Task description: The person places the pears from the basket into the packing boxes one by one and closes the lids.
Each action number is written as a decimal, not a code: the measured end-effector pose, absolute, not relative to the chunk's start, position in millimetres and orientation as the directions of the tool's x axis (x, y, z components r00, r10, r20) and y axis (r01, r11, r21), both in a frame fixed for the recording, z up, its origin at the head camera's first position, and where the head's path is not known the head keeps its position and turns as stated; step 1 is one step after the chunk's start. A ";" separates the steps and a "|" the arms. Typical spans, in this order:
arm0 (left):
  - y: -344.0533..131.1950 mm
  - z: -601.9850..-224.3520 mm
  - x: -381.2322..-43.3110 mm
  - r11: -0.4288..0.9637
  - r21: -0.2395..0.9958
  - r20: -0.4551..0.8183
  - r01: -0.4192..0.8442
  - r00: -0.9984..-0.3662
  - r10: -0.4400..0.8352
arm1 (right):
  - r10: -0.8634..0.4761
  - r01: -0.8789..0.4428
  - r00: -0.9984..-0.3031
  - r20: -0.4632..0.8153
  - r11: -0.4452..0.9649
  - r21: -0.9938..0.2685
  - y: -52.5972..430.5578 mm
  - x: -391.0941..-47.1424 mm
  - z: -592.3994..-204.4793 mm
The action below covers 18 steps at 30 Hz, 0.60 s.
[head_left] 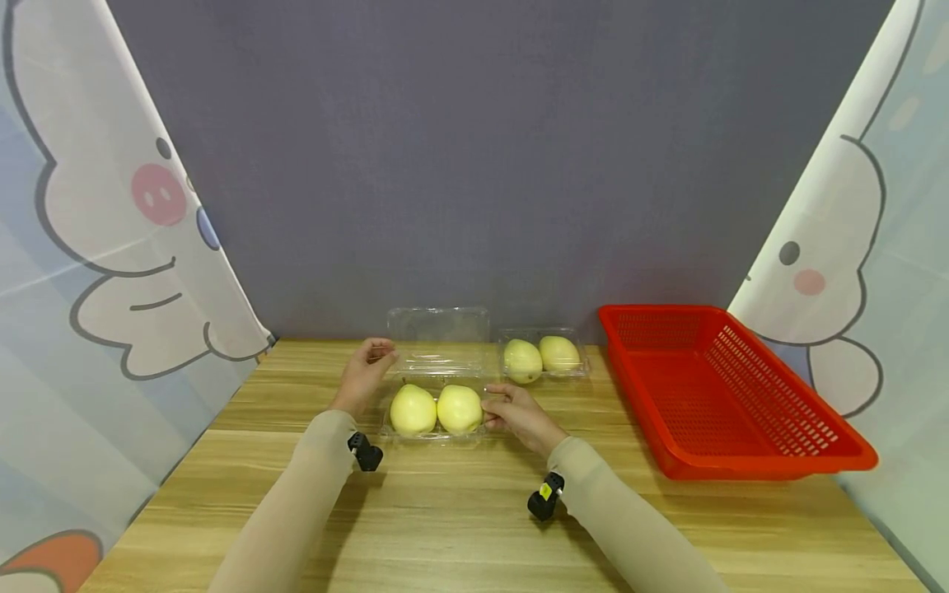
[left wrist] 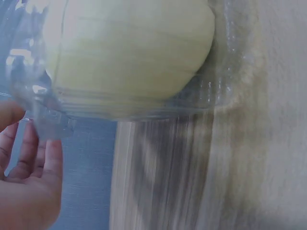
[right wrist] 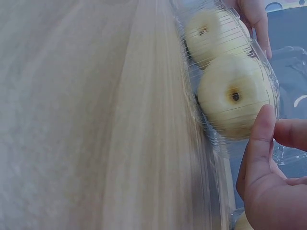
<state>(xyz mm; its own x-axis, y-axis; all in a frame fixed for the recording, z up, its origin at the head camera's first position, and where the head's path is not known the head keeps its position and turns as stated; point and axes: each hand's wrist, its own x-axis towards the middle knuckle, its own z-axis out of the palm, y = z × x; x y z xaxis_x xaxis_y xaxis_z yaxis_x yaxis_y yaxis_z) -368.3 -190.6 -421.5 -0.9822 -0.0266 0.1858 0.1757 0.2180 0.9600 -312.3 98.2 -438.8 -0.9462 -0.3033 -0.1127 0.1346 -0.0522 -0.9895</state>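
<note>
A clear plastic clamshell box lies on the table with its lid raised at the back. Two pale yellow pears sit side by side in its base. My left hand is at the box's left rear, by the hinge; in the left wrist view its thumb and fingers stand on either side of a clear plastic edge. At the right side, my right hand pinches the rim between thumb and fingers, close beside the right pear.
Behind my right hand, a second clear box holds two more pears. A red perforated plastic basket stands on the right of the wooden table. A grey panel rises along the table's back edge.
</note>
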 end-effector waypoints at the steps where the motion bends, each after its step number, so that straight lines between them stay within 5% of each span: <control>1: -190.7 -421.3 -367.9 0.227 0.957 0.195 0.183 -0.980 -0.034 | -0.304 0.134 -0.946 -0.112 -0.053 -0.989 98.0 -312.2 -438.6; 18: -203.1 -422.8 -360.5 0.376 0.890 0.271 0.259 -0.962 0.021 | -0.300 0.149 -0.946 -0.123 -0.065 -0.987 97.9 -313.1 -440.1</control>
<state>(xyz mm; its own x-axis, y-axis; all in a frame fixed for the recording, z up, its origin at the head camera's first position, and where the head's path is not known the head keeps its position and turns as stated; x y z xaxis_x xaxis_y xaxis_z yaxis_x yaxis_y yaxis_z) -360.5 -203.1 -422.8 -0.9624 0.0207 0.2710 0.2586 0.3761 0.8897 -313.1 97.9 -440.1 -0.9458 -0.3003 -0.1235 0.1495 -0.0651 -0.9866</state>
